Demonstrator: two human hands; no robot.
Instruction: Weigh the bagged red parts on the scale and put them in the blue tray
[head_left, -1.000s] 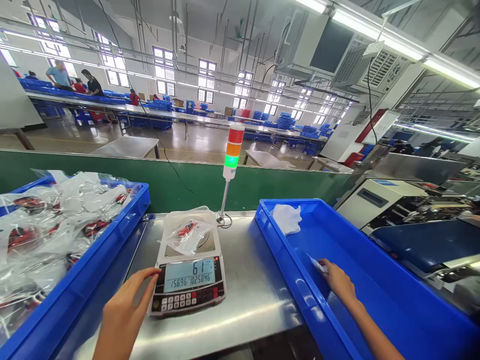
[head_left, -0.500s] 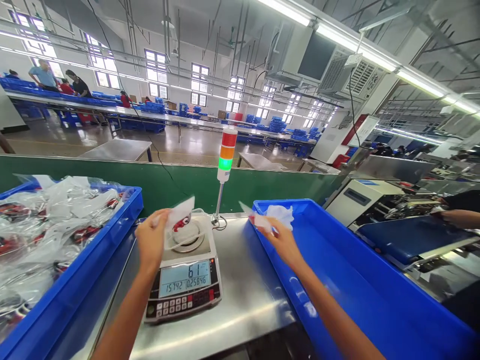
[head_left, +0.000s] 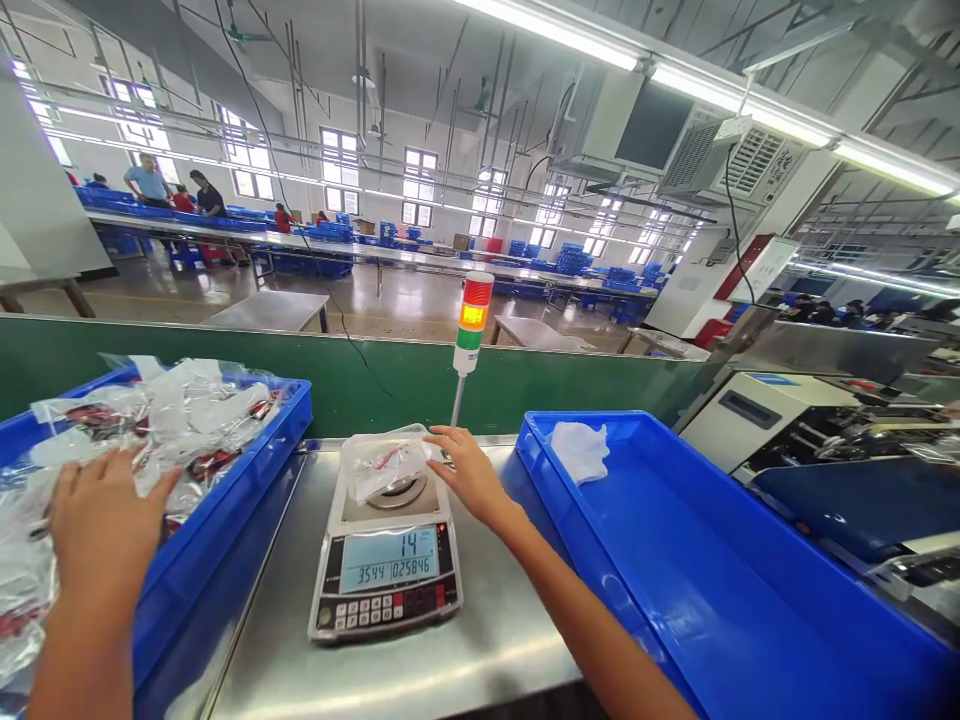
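A digital counting scale (head_left: 386,570) stands on the steel table, its display reading 14. A small clear plastic bag (head_left: 386,466) with red parts inside lies on the round pan. My right hand (head_left: 469,472) rests at the bag's right edge, fingers stretched toward it and touching it. My left hand (head_left: 101,525) is spread open over the heap of clear bags (head_left: 172,420) in the blue bin (head_left: 247,475) on the left, fingers apart, holding nothing.
A second blue bin (head_left: 675,560) on the right holds a crumpled white bag (head_left: 577,450) at its far corner. A signal tower lamp (head_left: 471,325) stands behind the scale against a green barrier (head_left: 375,370). A machine (head_left: 810,430) sits far right. People work at distant tables.
My left hand let go of the bag over the scale and moved left onto the bin's heap. My right hand came to the scale and set a bag on the pan. Display fell from 61 to 14.
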